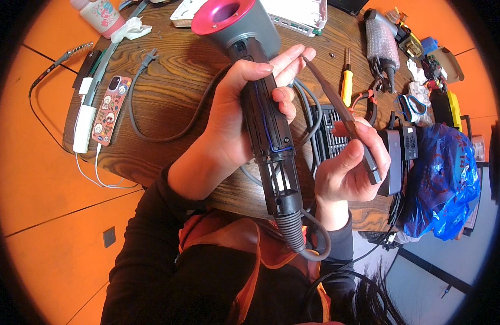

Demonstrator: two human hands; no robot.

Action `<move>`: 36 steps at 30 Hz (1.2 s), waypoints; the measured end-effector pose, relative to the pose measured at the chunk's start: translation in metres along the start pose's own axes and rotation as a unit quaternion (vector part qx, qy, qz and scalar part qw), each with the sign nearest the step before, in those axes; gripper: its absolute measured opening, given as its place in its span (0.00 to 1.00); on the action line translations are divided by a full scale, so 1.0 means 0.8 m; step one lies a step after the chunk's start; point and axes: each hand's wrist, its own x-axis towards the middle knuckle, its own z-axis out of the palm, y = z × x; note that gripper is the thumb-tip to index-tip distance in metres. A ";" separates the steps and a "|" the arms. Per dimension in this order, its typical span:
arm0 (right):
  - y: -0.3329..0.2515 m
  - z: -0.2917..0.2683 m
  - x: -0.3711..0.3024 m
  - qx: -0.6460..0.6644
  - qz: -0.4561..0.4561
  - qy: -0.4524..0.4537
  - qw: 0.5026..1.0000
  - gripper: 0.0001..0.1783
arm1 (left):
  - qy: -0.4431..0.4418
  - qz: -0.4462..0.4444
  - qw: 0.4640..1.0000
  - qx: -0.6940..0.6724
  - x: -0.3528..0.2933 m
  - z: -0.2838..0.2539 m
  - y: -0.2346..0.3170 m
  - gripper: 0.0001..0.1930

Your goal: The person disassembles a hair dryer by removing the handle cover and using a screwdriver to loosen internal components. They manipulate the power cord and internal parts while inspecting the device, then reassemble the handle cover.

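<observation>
Two curled hands (228, 111) (350, 173), left holding pink-rimmed hair dryer (258, 100), blue-wired handle (271, 130), right holding dark tool (335, 98)

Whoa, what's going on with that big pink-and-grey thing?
A person's left hand grips a hair dryer. Its handle is opened up, with inner parts showing. The right hand holds a long, slim, dark piece, its thin end near the left fingertips. A yellow screwdriver lies on the wooden table.
</observation>
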 end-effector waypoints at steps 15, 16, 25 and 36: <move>0.002 0.000 0.000 -0.068 -0.038 -0.005 0.997 0.14 | 0.013 0.007 0.998 0.063 -0.001 0.002 0.000 0.37; 0.002 -0.001 0.000 -0.068 -0.036 -0.003 0.997 0.14 | 0.012 0.008 0.998 0.069 -0.001 0.002 0.000 0.37; 0.000 -0.004 0.001 0.009 0.018 0.025 0.999 0.11 | 0.037 0.003 0.988 0.151 -0.001 0.005 -0.002 0.38; -0.001 -0.005 0.003 -0.001 0.055 0.061 0.997 0.13 | 0.046 -0.001 0.996 0.078 0.000 0.001 -0.002 0.38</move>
